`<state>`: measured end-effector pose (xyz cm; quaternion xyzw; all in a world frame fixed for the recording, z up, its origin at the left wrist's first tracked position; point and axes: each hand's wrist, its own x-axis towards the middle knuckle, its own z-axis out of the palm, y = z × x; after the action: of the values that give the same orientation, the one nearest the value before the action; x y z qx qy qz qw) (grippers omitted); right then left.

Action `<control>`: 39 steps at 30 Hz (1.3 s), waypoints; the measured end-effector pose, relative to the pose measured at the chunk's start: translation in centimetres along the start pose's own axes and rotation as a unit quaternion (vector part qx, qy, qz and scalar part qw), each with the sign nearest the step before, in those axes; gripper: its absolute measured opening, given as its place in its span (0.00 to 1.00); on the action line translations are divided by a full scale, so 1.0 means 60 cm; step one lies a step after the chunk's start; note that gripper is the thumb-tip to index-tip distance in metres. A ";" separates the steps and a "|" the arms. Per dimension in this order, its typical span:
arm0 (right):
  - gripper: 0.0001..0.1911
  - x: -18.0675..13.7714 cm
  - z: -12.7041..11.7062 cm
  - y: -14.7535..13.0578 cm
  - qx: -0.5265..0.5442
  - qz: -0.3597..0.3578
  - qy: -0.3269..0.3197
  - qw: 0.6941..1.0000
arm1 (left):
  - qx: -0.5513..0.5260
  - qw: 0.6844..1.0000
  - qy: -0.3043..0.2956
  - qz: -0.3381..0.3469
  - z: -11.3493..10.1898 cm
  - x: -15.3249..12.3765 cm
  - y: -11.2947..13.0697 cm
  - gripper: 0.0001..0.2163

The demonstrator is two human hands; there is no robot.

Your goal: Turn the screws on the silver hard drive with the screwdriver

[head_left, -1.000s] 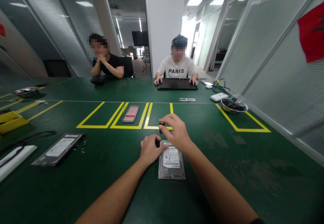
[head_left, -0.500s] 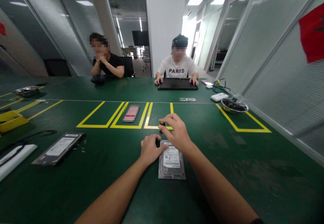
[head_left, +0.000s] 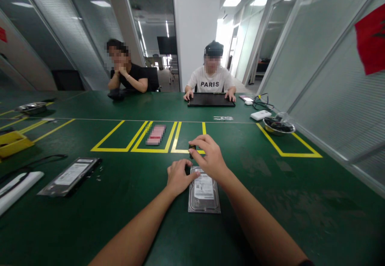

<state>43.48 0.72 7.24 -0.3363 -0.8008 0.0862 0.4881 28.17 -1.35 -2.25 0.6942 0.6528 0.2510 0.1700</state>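
Note:
A silver hard drive [head_left: 205,196] with a white label lies flat on the green table in front of me. My left hand [head_left: 179,178] grips its far left part, thumb across the top and fingers along the side. Between the thumb and fingertips of my right hand [head_left: 209,156] is a small black-and-yellow screwdriver [head_left: 191,149], held upright over the drive's far left corner. Its tip is hidden by my left fingers, so contact with a screw cannot be made out.
Left of me lie another hard drive [head_left: 72,174], small loose bits, a white object with a black cable [head_left: 18,190] and a yellow bin [head_left: 13,144]. A metal bowl [head_left: 278,125] stands at right. Two people sit across the table, one holding a black panel [head_left: 211,99].
The screwdriver's handle seems slightly turned, with less yellow showing on top. Both hands and the hard drive stay in the same place.

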 end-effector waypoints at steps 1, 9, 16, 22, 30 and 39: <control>0.07 0.000 0.000 0.000 -0.001 0.007 0.002 1.000 | -0.001 1.000 0.001 0.001 0.000 0.000 -0.001 0.17; 0.09 0.000 -0.002 0.000 -0.016 -0.014 -0.006 1.000 | -0.004 1.000 0.002 -0.003 0.001 0.001 -0.002 0.17; 0.07 -0.002 0.002 0.002 -0.006 0.013 0.005 1.000 | -0.003 1.000 0.008 -0.002 0.001 0.000 -0.002 0.17; 0.08 0.000 -0.002 0.001 -0.017 0.004 -0.002 1.000 | 0.005 1.000 0.002 -0.007 0.000 0.001 0.000 0.17; 0.07 -0.003 0.003 0.003 -0.010 -0.001 0.008 1.000 | 0.001 1.000 0.004 -0.011 0.000 0.000 0.003 0.17; 0.08 0.000 -0.001 0.002 -0.027 -0.008 -0.004 1.000 | -0.001 1.000 0.000 -0.009 -0.003 -0.001 0.002 0.17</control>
<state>43.62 0.80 7.21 -0.3427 -0.8071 0.0624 0.4767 28.17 -1.44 -2.05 0.6882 0.6586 0.2503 0.1730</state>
